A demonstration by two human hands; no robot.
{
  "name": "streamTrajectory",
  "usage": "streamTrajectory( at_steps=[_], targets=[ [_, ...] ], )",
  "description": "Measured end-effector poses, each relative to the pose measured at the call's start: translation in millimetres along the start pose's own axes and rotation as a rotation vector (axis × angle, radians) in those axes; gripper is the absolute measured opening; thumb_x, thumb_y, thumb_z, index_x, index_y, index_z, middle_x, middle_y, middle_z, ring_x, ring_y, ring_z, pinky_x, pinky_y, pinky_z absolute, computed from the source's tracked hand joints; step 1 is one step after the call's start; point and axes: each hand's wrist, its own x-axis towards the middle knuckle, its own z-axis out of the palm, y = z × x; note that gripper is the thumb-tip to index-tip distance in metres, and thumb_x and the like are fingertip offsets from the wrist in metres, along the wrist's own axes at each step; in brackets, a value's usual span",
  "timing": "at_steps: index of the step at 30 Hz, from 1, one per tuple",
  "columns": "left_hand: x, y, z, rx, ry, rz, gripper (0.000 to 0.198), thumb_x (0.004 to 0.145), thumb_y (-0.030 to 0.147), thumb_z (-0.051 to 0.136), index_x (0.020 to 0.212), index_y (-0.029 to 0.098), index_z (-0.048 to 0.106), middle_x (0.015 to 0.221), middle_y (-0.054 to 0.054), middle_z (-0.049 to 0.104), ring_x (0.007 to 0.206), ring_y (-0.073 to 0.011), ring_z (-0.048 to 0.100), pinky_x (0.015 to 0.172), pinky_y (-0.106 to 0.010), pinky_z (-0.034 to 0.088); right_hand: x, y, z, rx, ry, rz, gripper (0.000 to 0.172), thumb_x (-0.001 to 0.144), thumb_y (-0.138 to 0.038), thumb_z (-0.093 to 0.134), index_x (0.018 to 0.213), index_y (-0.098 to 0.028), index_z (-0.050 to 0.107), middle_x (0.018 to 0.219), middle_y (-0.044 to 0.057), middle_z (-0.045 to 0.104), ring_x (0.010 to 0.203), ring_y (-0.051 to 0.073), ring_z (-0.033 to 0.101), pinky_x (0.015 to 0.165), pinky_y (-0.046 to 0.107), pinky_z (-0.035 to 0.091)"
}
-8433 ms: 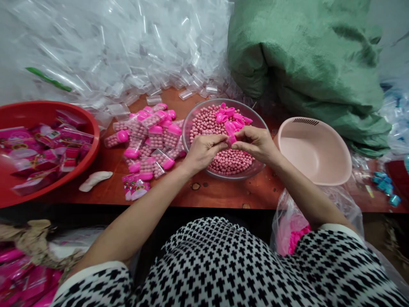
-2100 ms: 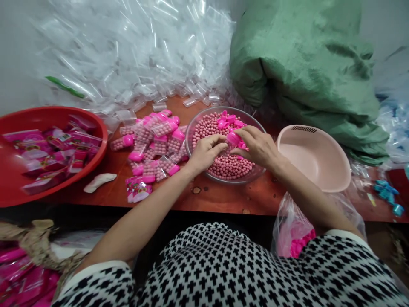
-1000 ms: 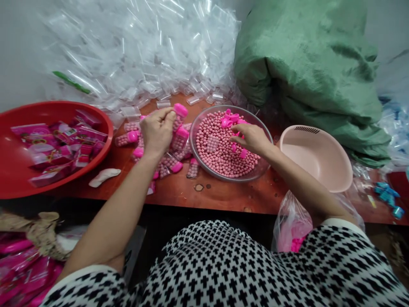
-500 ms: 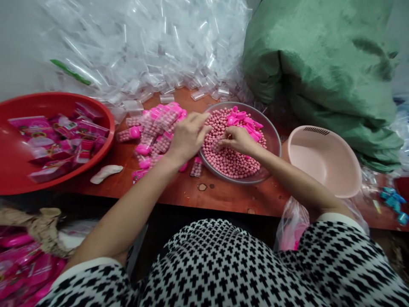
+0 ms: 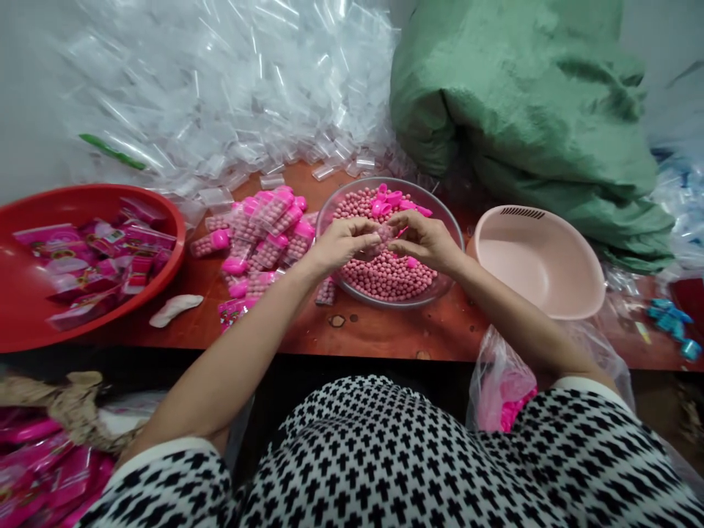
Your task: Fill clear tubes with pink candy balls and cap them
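My left hand [image 5: 347,243] and my right hand [image 5: 427,240] meet above a wide clear bowl [image 5: 448,290] full of small pink balls [image 5: 385,282]. Between their fingertips is a small clear plastic tube [image 5: 381,236] with pink balls in it, partly hidden by the fingers. The fingers of both hands are bent and closed on it. Bright pink plastic caps [image 5: 386,198] lie on the balls at the bowl's far side. Left of the bowl is a heap of filled tubes [image 5: 267,227] with pink caps.
A red basin [image 5: 179,253] at left holds pink packets. Many clear empty tubes [image 5: 231,95] are piled behind. A green sack [image 5: 522,95] stands at back right, a pale pink basin [image 5: 550,271] before it. A plastic bag [image 5: 495,374] hangs at the table's front edge [image 5: 379,356].
My right hand has lifted from the balls with the tube. My left hand has come across from the bowl's left rim to meet it. The view has shifted slightly.
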Motion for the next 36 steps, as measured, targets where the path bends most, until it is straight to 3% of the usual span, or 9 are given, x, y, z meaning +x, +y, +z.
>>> streamTrajectory(
  at_steps=[6, 10, 12, 16, 20, 23, 27, 33, 36],
  targets=[
    [1.2, -3.9, 8.1, -0.073, 0.016, -0.005, 0.035, 0.064, 0.033, 0.084, 0.088, 0.013, 0.069, 0.076, -0.003, 0.066, 0.066, -0.0135, 0.062, 0.066, -0.030, 0.054, -8.4, -4.2, -1.6, 0.008, -0.022, -0.002, 0.020, 0.084, -0.038, 0.064, 0.092, -0.020, 0.061, 0.066, -0.002, 0.064, 0.058, 0.013, 0.061, 0.057, 0.025, 0.046],
    [5.1, -9.9, 9.2, -0.101, 0.085, 0.075, 0.032, 0.064, 0.029, 0.084, 0.085, 0.014, 0.066, 0.082, -0.003, 0.068, 0.070, -0.0122, 0.063, 0.067, -0.026, 0.053, -11.9, -1.3, -17.5, -0.029, -0.098, 0.107, 0.023, 0.083, -0.041, 0.066, 0.084, -0.019, 0.063, 0.059, -0.003, 0.062, 0.052, 0.012, 0.059, 0.053, 0.024, 0.043],
    [5.6, -10.9, 9.4, -0.115, 0.124, 0.107, 0.031, 0.066, 0.028, 0.083, 0.086, 0.014, 0.064, 0.083, -0.003, 0.068, 0.070, -0.0118, 0.062, 0.066, -0.025, 0.053, -15.1, 3.0, -29.6, -0.170, -0.151, 0.148, 0.024, 0.081, -0.042, 0.070, 0.087, -0.018, 0.068, 0.066, -0.001, 0.067, 0.058, 0.014, 0.062, 0.059, 0.026, 0.045],
    [3.8, -9.2, 12.2, -0.100, 0.131, 0.086, 0.032, 0.070, 0.031, 0.080, 0.090, 0.016, 0.062, 0.085, -0.004, 0.068, 0.073, -0.0145, 0.064, 0.062, -0.026, 0.053, -22.3, 13.9, -44.6, -0.646, -0.105, 0.182, 0.022, 0.085, -0.033, 0.066, 0.103, -0.022, 0.073, 0.101, 0.006, 0.074, 0.086, 0.021, 0.067, 0.071, 0.031, 0.045],
    [2.2, -8.5, 16.5, -0.106, 0.096, 0.060, 0.033, 0.068, 0.031, 0.081, 0.090, 0.016, 0.061, 0.083, -0.004, 0.067, 0.073, -0.0164, 0.064, 0.060, -0.027, 0.054, -22.9, 21.7, -35.3, -0.843, -0.365, 0.036, 0.028, 0.091, -0.019, 0.053, 0.112, -0.025, 0.071, 0.115, 0.007, 0.070, 0.102, 0.023, 0.063, 0.072, 0.031, 0.043],
    [1.6, -9.7, 17.4, -0.103, 0.083, 0.055, 0.032, 0.067, 0.030, 0.081, 0.090, 0.016, 0.062, 0.083, -0.004, 0.068, 0.072, -0.0158, 0.064, 0.062, -0.028, 0.054, -17.8, 26.6, -23.1, -0.882, -0.486, -0.067, 0.024, 0.093, -0.019, 0.051, 0.103, -0.022, 0.073, 0.109, 0.010, 0.070, 0.103, 0.025, 0.060, 0.083, 0.036, 0.042],
    [0.5, -10.2, 17.0, -0.094, 0.059, 0.066, 0.031, 0.069, 0.032, 0.079, 0.090, 0.015, 0.064, 0.086, -0.005, 0.070, 0.072, -0.0146, 0.064, 0.062, -0.027, 0.053, -11.1, 33.8, -20.1, -0.739, -0.353, -0.001, 0.015, 0.089, -0.025, 0.058, 0.092, -0.017, 0.071, 0.100, 0.011, 0.071, 0.098, 0.025, 0.060, 0.087, 0.038, 0.041],
    [1.2, -8.2, 16.7, -0.186, 0.047, 0.016, 0.034, 0.068, 0.032, 0.081, 0.090, 0.015, 0.062, 0.087, -0.004, 0.070, 0.073, -0.0134, 0.066, 0.070, -0.028, 0.056, -7.1, 29.9, -15.7, 0.080, 0.020, 0.269, 0.031, 0.078, -0.045, 0.071, 0.085, -0.015, 0.065, 0.070, 0.000, 0.064, 0.063, 0.013, 0.054, 0.062, 0.027, 0.043],
    [2.2, -9.0, 16.4, -0.233, 0.047, 0.020, 0.035, 0.067, 0.032, 0.082, 0.090, 0.015, 0.061, 0.083, -0.003, 0.070, 0.073, -0.0137, 0.066, 0.072, -0.029, 0.057, -5.3, 15.7, -0.9, 0.237, 0.199, 0.306, 0.037, 0.069, -0.048, 0.078, 0.081, -0.016, 0.064, 0.069, -0.002, 0.061, 0.062, 0.010, 0.053, 0.059, 0.025, 0.045]
  ],
)
